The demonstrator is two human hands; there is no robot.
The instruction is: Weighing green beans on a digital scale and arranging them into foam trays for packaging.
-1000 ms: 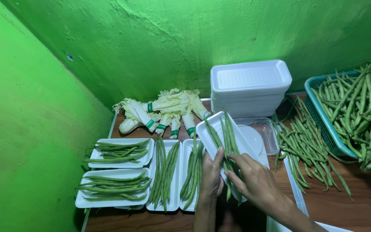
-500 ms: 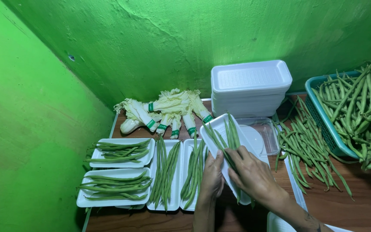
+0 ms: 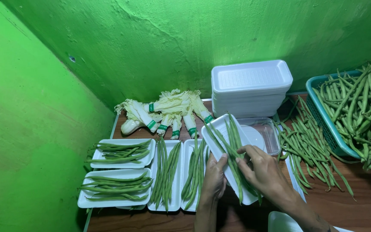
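Observation:
My left hand (image 3: 214, 177) grips the near left edge of a white foam tray (image 3: 218, 131) and holds it tilted above the table. Long green beans (image 3: 232, 139) lie lengthwise on that tray. My right hand (image 3: 263, 169) rests on top of these beans with its fingers pressing them against the tray. Just left of the held tray, two foam trays of beans (image 3: 166, 172) lie side by side on the wooden table (image 3: 366, 202), and two more bean trays (image 3: 117, 184) lie crosswise further left.
A stack of empty foam trays (image 3: 250, 86) stands at the back. Banded leafy cabbages (image 3: 168, 109) lie by the green wall. Loose beans (image 3: 308, 146) are spread on the right beside a teal basket (image 3: 323, 116) heaped with beans. A clear container (image 3: 265, 133) sits behind the held tray.
The held tray has shifted slightly left and lower. My right hand has slid along the beans on it, while my left hand keeps its grip on the edge.

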